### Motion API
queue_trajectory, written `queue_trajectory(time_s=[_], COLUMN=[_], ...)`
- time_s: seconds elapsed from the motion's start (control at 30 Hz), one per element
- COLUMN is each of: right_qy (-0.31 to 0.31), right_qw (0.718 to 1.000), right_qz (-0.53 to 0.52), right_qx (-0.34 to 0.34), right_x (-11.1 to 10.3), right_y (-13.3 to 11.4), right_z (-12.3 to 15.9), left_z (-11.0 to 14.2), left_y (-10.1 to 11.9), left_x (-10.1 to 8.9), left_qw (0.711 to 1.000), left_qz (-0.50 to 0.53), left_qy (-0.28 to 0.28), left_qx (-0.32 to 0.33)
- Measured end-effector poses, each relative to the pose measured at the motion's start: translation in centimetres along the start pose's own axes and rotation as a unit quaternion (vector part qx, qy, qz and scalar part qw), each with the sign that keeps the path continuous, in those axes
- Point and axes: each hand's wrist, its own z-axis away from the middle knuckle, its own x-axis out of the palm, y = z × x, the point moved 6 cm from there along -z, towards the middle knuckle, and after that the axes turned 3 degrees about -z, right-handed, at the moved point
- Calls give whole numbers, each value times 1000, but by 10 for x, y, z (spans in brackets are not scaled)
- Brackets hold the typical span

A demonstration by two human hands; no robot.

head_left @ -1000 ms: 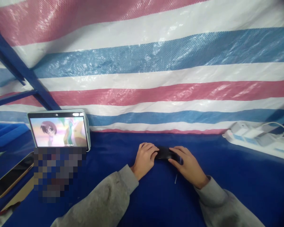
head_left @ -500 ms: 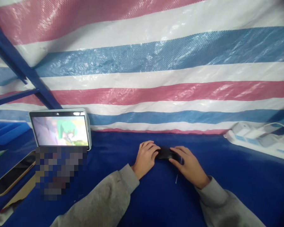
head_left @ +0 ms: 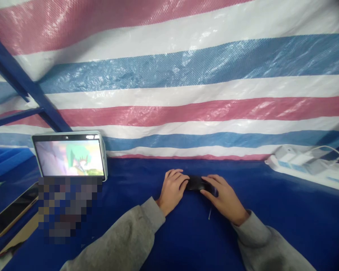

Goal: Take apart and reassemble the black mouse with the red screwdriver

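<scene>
A small black oblong object (head_left: 196, 183) lies low over the blue tabletop, its kind hard to make out. My left hand (head_left: 173, 187) grips its left end, thumb in front and fingers curled behind. At the other end, my right hand (head_left: 222, 194) has it between thumb and fingers, hiding that side. Just in front of the right thumb, a thin pale pin-like piece (head_left: 209, 214) rests on the blue surface (head_left: 186, 241).
At left stands a tablet (head_left: 69, 156) with a lit screen, a pixelated patch below it. A phone (head_left: 12, 210) and blue tray (head_left: 9, 160) lie further left. A white power strip (head_left: 307, 169) with plugs sits at right, before a striped sheet (head_left: 186, 113).
The view has shifted slightly, so the tablet and phone appear a little further left. Both hands keep the same hold on the black object.
</scene>
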Motion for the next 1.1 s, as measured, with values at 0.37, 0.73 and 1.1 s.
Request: queue_trajectory(time_s=[0.37, 0.73, 1.1], right_qy=[6, 10, 2], right_qw=[1000, 1000, 1000], right_qz=[6, 5, 0], right_qx=[-12, -12, -4], right_x=[-2, -2, 0], right_y=[-3, -2, 1], right_z=[-1, -1, 0], left_z=[1, 1, 1], left_y=[-2, -2, 3], left_x=[2, 5, 4], left_qw=[1000, 999, 998], left_qz=[8, -7, 5], left_qy=[2, -24, -64], left_qx=[14, 24, 14])
